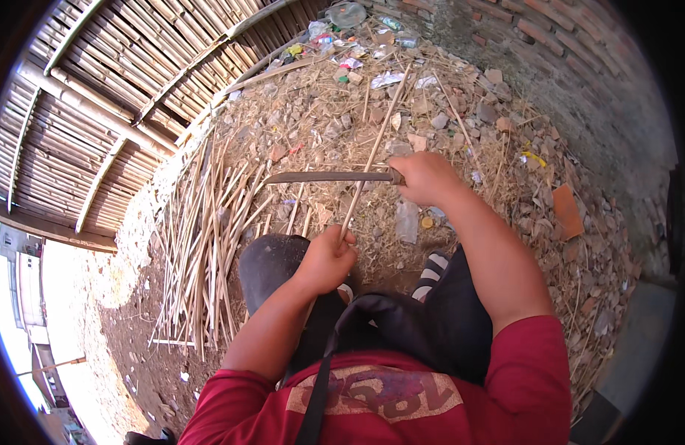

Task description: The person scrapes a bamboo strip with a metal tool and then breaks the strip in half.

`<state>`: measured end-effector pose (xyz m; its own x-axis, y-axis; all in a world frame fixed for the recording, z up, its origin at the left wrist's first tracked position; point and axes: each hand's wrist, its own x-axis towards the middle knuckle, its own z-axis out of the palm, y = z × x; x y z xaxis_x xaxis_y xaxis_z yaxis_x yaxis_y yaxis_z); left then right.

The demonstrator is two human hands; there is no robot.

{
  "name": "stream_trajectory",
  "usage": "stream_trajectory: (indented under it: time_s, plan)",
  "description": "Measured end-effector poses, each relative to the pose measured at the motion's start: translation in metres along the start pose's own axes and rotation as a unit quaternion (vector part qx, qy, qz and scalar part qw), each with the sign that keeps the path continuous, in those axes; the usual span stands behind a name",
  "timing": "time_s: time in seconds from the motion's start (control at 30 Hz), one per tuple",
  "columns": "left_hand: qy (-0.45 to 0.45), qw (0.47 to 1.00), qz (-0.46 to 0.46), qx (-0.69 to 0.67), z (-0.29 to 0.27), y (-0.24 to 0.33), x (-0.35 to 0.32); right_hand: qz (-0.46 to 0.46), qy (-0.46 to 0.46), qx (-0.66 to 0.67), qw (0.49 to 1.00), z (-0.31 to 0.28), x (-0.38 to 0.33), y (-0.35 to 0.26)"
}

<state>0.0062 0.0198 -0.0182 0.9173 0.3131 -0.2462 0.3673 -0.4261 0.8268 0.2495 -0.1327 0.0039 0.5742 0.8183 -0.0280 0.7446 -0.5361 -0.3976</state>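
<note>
We see the fingers of our left hand (327, 261) curled closed around the near end of a long pale stick (387, 117), low between our knees. From that grip the stick slants away, up and to the right, its far end well beyond the fingers, over the rubble-strewn ground (320, 141). The fingers of our right hand (429, 179) wrap the handle of a long knife (313, 177), whose dark blade points left and crosses the stick ahead of the left fingers; whether blade and stick touch, we cannot tell. To our left lies a loose pile of similar sticks (201, 259); a clear plastic bottle (407, 222) lies just below our right hand.
</note>
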Motion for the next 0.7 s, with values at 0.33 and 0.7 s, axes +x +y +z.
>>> stream_trajectory:
  time_s: [0.33, 0.7]
  plan:
    - [-0.032, 0.998, -0.003, -0.06, 0.001, 0.001, -0.001, 0.027, 0.001, 0.045, 0.999, 0.008, 0.005, 0.014]
    - [-0.067, 0.994, 0.02, -0.085, 0.003, 0.002, -0.002, 0.08, 0.05, 0.136, 0.986, 0.004, 0.008, 0.035]
